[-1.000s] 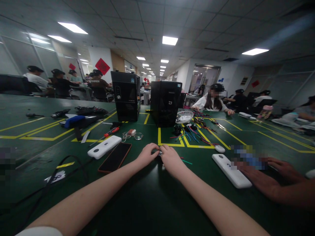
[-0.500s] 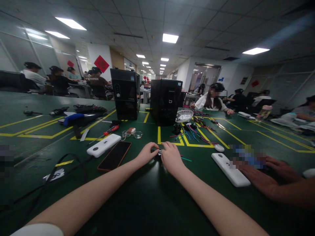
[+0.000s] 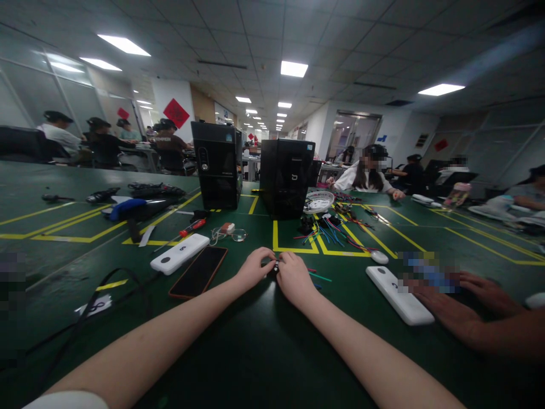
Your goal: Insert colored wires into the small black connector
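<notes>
At the middle of the table my left hand (image 3: 254,269) and my right hand (image 3: 293,276) meet, fingers curled in a pinch. Between the fingertips is a small black part with white marks (image 3: 276,266), mostly covered, so its kind does not show. Thin red, green and blue wires (image 3: 320,277) stick out beyond my right hand; whether they join the part is hidden. Left of my left hand lies a dark phone with an orange edge (image 3: 199,272), and beside it a white power bank (image 3: 180,253).
Two black computer towers (image 3: 216,170) stand ahead. Bundles of coloured wires (image 3: 330,230) lie near a white basket (image 3: 319,201). A red screwdriver (image 3: 192,227) and glasses (image 3: 239,234) are at left. At right, another person's hands (image 3: 447,307) are by a second white power bank (image 3: 399,296).
My right hand's fingers have shifted slightly and curled more. More of the coloured wires shows beyond that hand. My left hand stays nearly in place.
</notes>
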Available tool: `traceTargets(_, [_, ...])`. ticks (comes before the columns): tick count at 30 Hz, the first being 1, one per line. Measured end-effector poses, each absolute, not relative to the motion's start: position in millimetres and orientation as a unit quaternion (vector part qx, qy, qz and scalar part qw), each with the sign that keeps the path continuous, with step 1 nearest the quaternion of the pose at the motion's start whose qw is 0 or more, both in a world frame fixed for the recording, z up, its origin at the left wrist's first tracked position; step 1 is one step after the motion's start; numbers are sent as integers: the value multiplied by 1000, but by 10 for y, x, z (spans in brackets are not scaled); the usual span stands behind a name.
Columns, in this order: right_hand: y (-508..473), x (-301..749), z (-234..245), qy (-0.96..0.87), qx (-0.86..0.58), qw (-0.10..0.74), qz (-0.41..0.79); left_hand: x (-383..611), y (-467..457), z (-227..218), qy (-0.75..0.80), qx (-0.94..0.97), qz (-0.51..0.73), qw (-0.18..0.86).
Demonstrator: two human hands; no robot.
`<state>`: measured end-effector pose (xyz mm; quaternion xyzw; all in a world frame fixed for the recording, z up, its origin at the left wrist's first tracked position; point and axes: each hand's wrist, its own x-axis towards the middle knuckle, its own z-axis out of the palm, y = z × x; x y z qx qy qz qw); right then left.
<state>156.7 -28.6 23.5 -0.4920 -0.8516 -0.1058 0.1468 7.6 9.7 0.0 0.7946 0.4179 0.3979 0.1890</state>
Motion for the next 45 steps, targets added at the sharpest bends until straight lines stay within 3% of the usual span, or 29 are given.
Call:
traceTargets(13, [-78, 1707, 145, -858, -467, 200, -74, 39, 111, -53, 400, 797, 373, 255])
traceTargets(20, [-13, 1763, 69, -859, -453, 238, -25, 32, 143, -135, 416, 804, 353, 237])
traceTargets(45, [-5, 1762, -11, -861, -432, 265, -45, 53, 126, -81, 455, 815, 296, 203])
